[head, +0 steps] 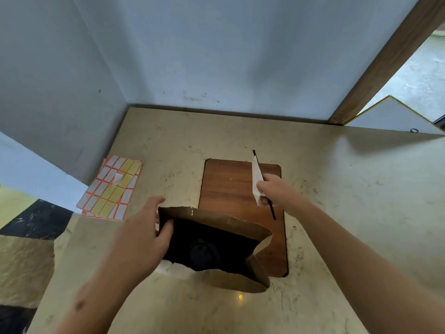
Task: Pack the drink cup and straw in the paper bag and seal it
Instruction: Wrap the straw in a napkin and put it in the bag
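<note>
A brown paper bag stands open on the counter, its torn rim facing up. Deep in its dark inside a round cup lid shows faintly. My left hand grips the bag's left rim, thumb inside. Beyond the bag, over the wooden board, my right hand holds a thin black straw partly wrapped in white paper. The straw points away from me and sits outside the bag.
A brown wooden board lies under the bag's far side on the beige stone counter. Sheets of orange-edged stickers lie at the left. Pale walls close the back and left; a wooden door frame stands at the right.
</note>
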